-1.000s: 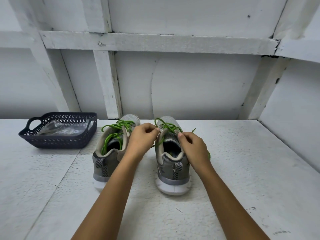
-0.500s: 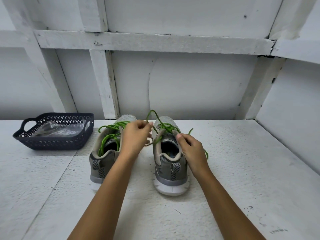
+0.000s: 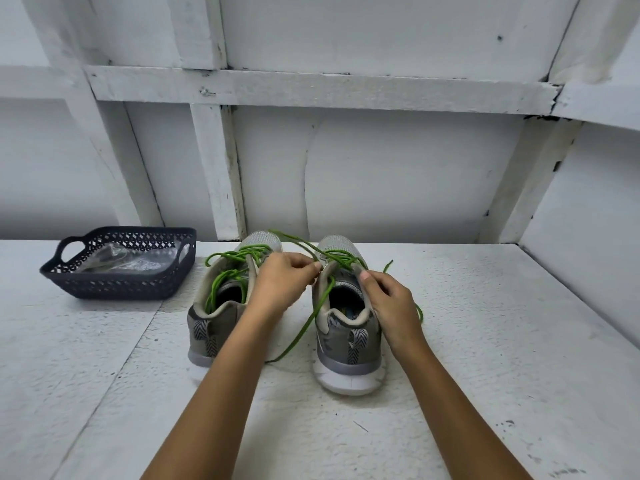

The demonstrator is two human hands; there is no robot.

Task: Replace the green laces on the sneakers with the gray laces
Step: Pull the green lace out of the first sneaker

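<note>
Green round-cord lace [image 3: 341,260], right-hand shoe: we are pinching one strand of it with our left hand [image 3: 280,285], fingertips closed on the cord just above the tongue. One loose end is trailing down between the two shoes onto the table. Another strand is arching back over the toe, and a further length is showing on the table beyond our right hand [image 3: 388,303].

Right-hand sneaker [image 3: 346,344], gray mesh with a white sole and a chevron heel tab: it is standing upright, heel toward us. Our right hand is gripping its outer collar, fingers curled round the side and thumb resting at the top edge. We cannot tell whether a lace is caught in that grip too.

Left-hand sneaker [image 3: 214,327], matching gray mesh: it is standing just beside the first, heel toward us. Its own green lace [image 3: 235,259] is lying threaded and looped over the opening.

Dark blue lattice plastic basket [image 3: 117,289] with cut-out handles: it is sitting well to the left. It is holding a clear plastic packet [image 3: 121,263], whose contents we cannot make out.

White textured table [image 3: 485,341]: it is bearing all of the above.

White board wall [image 3: 381,168] with painted battens: it is rising directly behind the shoes.
</note>
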